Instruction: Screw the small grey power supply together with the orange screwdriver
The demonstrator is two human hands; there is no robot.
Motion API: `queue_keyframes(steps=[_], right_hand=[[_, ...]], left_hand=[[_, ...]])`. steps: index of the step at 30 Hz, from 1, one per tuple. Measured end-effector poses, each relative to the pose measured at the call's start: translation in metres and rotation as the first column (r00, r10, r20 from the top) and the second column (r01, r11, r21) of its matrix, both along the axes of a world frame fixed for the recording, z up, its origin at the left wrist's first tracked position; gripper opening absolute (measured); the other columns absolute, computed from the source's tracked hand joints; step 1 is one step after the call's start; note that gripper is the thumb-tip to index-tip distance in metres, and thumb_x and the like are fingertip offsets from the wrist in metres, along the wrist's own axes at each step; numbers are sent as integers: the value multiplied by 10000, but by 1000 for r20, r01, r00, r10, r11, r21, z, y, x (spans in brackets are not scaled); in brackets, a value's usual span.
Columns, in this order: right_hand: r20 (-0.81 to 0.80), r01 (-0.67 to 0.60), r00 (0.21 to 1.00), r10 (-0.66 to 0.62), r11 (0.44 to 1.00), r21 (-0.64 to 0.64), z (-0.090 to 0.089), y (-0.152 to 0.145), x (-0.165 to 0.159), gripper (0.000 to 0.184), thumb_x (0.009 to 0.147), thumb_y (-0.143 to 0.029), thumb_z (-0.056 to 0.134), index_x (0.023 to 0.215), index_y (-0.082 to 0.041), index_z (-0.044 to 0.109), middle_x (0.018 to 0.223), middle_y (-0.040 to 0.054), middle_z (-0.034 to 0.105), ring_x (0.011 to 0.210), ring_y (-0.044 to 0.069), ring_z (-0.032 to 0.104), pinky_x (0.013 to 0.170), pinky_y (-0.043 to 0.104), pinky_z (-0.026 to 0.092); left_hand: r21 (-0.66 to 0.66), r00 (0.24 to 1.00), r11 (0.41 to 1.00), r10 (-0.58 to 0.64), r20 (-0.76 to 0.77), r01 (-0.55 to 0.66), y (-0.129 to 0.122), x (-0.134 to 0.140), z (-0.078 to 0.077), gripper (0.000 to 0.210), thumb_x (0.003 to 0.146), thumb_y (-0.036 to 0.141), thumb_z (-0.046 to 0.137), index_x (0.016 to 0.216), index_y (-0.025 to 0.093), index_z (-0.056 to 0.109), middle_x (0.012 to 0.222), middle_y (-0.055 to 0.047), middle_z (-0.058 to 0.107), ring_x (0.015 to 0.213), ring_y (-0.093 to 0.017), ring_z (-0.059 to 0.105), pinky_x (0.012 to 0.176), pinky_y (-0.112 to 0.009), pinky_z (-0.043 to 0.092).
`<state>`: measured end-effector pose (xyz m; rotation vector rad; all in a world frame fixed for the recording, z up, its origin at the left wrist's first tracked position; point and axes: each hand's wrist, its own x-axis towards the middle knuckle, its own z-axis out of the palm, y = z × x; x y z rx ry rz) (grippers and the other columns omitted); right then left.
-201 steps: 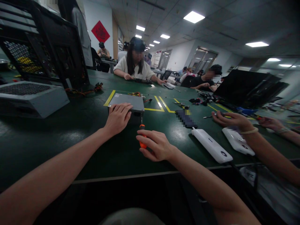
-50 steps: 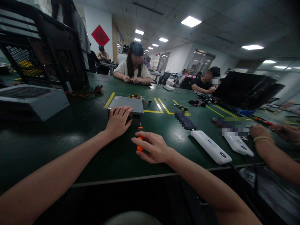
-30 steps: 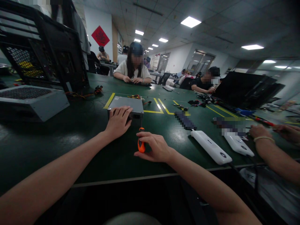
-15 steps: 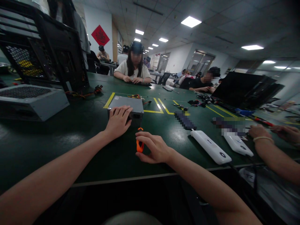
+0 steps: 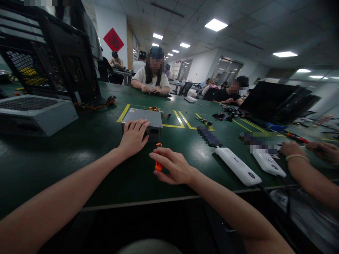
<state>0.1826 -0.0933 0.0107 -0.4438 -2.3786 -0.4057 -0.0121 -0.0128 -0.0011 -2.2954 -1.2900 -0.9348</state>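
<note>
A grey metal computer power supply (image 5: pixel 147 114) lies on the green table straight ahead, its socket side facing me. My left hand (image 5: pixel 132 139) is closed over its near left edge, fingers on the top and thumb against the front. In my right hand (image 5: pixel 174 165) is a screwdriver with an orange and black handle (image 5: pixel 158 165), held between thumb and fingers. Its thin shaft points away from me to the lower right corner of the power supply's front. The tip is too small to make out there.
A second power supply (image 5: pixel 39 113) and an open black computer case (image 5: pixel 66 67) stand at left. White power banks (image 5: pixel 238 165) lie at right, near a co-worker's hands (image 5: pixel 291 150). Yellow tape (image 5: pixel 173 126) marks the green tabletop (image 5: pixel 106 190). Another person (image 5: pixel 152 76) sits opposite.
The fingers of my right hand have shifted around the screwdriver handle, which has turned and shows a different side. My left hand and the power supply have stayed put.
</note>
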Motion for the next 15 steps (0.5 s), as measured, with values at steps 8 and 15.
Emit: queue_keyframes(steps=[8, 15], right_hand=[[-130, -27, 991, 17, 997, -77, -6, 3, 0, 407, 804, -469, 569, 1028, -170, 408, 996, 122, 617, 858, 181, 652, 658, 254, 539], [-3, -12, 1000, 12, 1000, -4, 1, 0, -2, 332, 865, -358, 494, 1114, -142, 456, 1037, 148, 587, 933, 194, 624, 723, 273, 526]], left_hand=[[0, 1000, 1000, 14, -13, -14, -1, 0, 0, 458, 814, 234, 454, 1268, 189, 421, 1306, -108, 478, 1208, -277, 395, 1017, -465, 233], [-6, 1000, 1000, -5, 0, 5, 0, 0, 0, 458, 816, 239, 453, 1270, 188, 420, 1313, -116, 469, 1211, -283, 390, 1013, -474, 235]])
